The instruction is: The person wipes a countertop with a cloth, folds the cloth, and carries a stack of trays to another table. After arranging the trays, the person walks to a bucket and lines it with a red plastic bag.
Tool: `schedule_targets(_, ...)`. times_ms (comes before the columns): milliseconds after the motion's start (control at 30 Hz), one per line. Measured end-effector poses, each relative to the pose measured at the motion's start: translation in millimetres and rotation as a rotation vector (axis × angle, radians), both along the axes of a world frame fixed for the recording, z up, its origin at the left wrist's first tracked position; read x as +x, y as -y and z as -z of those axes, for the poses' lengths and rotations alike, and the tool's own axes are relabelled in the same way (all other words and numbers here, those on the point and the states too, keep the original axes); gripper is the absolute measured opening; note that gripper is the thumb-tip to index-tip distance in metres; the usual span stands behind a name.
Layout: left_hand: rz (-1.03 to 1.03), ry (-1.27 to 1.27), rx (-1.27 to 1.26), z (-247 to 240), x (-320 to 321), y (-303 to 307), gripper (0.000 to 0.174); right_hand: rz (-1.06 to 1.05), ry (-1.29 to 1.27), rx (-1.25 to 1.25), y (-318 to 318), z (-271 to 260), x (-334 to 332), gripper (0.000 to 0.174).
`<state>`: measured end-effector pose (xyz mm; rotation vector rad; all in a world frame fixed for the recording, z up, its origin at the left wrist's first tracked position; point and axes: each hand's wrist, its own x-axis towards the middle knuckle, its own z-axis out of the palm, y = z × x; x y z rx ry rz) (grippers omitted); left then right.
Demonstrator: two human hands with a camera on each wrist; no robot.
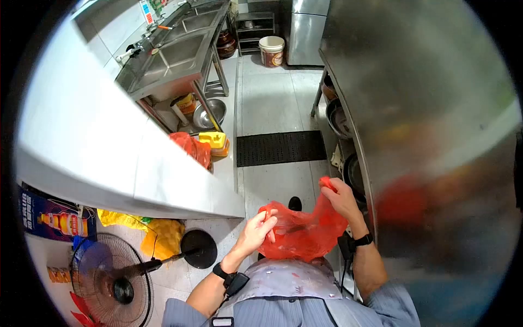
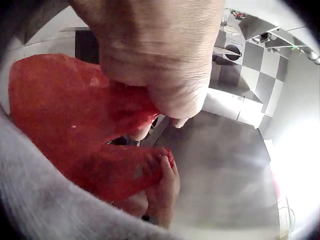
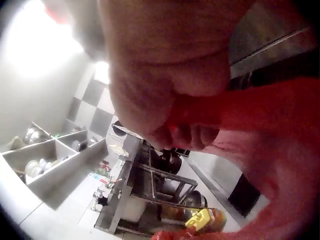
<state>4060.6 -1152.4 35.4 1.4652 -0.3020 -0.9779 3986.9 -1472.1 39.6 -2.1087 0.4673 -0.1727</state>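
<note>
A thin red plastic bag (image 1: 302, 234) is stretched between my two hands, in front of a patterned apron (image 1: 289, 277). On its left side, my left hand (image 1: 255, 231) pinches the upper edge between thumb and fingers. The right hand (image 1: 342, 201) grips the opposite top corner, a little higher and farther forward, and a red tuft sticks out above the fist. Between the hands the bag's edge sags. In the left wrist view the red film (image 2: 55, 110) spreads below the left hand. Fingers of the right hand (image 3: 185, 137) curl around gathered plastic in the right wrist view.
A steel counter (image 1: 430, 163) runs close along the right. At left stand a white partition (image 1: 109, 147) and a fan (image 1: 114, 278). Ahead, a black mat (image 1: 280, 148) lies on the tiled floor. Farther off are steel sinks (image 1: 177, 57), a yellow jug (image 1: 215, 141) and a bucket (image 1: 271, 52).
</note>
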Motion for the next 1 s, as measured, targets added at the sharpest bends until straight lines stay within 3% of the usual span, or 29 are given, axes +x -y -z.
schedule_targets(133,-0.094,0.035,-0.057,24,86,79,0.05,-0.07,0.059,-0.008,82,25,101,0.031)
schedule_targets(267,-0.26,-0.012,-0.054,8,167,146,0.048,-0.183,0.093,-0.096,137,8,197,0.027)
schedule_targets(433,-0.4,-0.031,-0.093,5,254,190,0.047,-0.278,0.139,-0.17,177,6,296,0.025)
schedule_targets(600,-0.468,-0.02,-0.082,33,356,223,0.059,-0.302,0.157,-0.174,228,36,409,0.024)
schedule_targets(800,-0.515,0.033,0.019,62,544,272,0.057,-0.283,0.072,-0.218,298,39,575,0.025)
schedule_targets(967,-0.501,0.04,0.036,47,720,319,0.056,-0.189,-0.061,-0.248,360,9,714,0.026)
schedule_targets(1000,-0.496,0.07,0.041,43,753,328,0.056,-0.126,-0.037,-0.124,370,5,737,0.028)
